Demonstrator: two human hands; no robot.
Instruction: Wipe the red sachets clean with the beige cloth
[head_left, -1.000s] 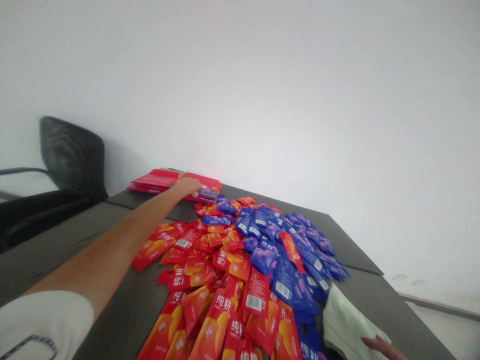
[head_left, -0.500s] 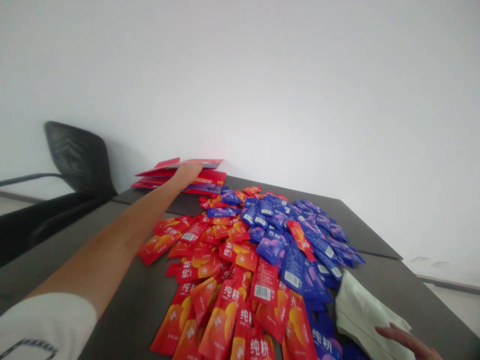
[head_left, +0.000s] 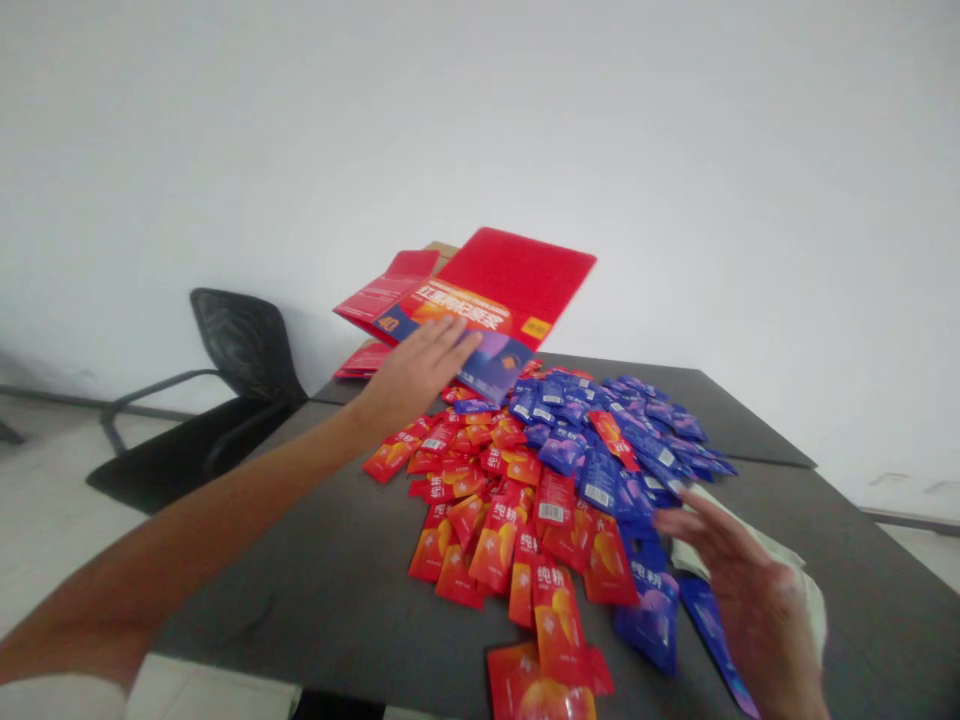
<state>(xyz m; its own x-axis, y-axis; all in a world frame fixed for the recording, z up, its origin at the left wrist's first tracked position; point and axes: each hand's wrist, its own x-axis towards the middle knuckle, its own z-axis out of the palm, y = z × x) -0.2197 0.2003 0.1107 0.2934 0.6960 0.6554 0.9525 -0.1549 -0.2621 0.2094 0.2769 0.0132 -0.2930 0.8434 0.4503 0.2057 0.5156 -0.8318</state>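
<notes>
My left hand (head_left: 424,372) grips a flattened red and blue carton (head_left: 517,285) with printed lettering, fingers on top and thumb hidden beneath. The carton is tilted above the far left part of the table. My right hand (head_left: 750,590) is open, fingers stretched out and somewhat blurred, over a pale green cloth (head_left: 784,548) that it partly covers. Between the hands lies a heap of pouches: red and orange ones (head_left: 499,540) on the left, blue and purple ones (head_left: 649,610) on the right. One red pouch (head_left: 613,438) rests among the blue.
Behind the held carton, more flat red cartons (head_left: 365,360) are stacked, with a brown cardboard edge (head_left: 442,252) showing. A black mesh chair (head_left: 244,345) stands left of the dark grey table (head_left: 300,580). A white wall (head_left: 675,180) runs along the back.
My left hand has lifted a carton off the stack and brought it rightward and nearer. My right hand has come further into view, fingers now spread. The view has shifted.
</notes>
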